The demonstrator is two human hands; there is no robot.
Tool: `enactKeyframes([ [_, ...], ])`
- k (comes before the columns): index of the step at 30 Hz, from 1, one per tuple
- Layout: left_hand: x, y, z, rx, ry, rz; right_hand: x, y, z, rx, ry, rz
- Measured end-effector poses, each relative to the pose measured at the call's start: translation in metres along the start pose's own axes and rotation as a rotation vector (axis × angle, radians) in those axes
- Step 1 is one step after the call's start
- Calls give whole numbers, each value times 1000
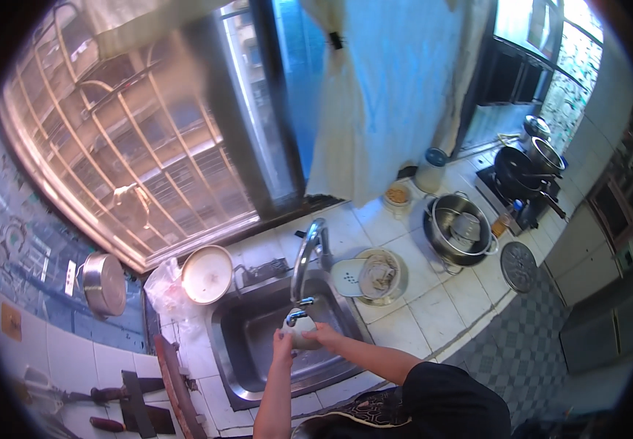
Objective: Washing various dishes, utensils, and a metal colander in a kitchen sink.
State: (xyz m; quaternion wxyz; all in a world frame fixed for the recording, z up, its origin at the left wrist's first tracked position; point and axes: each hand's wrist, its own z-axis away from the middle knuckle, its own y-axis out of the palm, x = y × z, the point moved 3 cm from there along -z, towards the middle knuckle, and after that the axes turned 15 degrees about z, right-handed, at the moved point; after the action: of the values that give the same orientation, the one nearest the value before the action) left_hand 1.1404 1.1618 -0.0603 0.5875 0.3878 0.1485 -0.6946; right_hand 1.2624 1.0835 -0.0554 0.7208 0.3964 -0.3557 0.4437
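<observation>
A pale rounded vessel, perhaps a bowl or cup (304, 331), is held between both hands over the stainless steel sink (250, 378). My left hand (283, 343) grips its left side, and my right hand (325, 336) holds its right side with the thumb on the near face. Right above it is the spout of a chrome faucet (309, 241). Whether water runs cannot be told. On the counter at the sink's right, a pale green perforated scoop or colander (348, 278) and a bowl with a crumpled pale cloth-like thing (380, 274) rest on a larger bowl.
A white round basin (207, 274) and a plastic bag (167, 288) lie left of the sink. Rightward stand a large steel pot (437, 241), a jar (430, 171) and a black wok (514, 173) on the stove. Knives (152, 420) hang at lower left, beside a wooden board (174, 384).
</observation>
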Motion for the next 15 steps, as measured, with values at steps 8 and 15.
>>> enactKeyframes([
  [8, 4, -5, 35, -139, 35, -47, 25, -46, 57, -15, -50, -597],
  [15, 34, -34, 40, -119, -21, 47, 152, -165, 178, -67, -607, -697],
])
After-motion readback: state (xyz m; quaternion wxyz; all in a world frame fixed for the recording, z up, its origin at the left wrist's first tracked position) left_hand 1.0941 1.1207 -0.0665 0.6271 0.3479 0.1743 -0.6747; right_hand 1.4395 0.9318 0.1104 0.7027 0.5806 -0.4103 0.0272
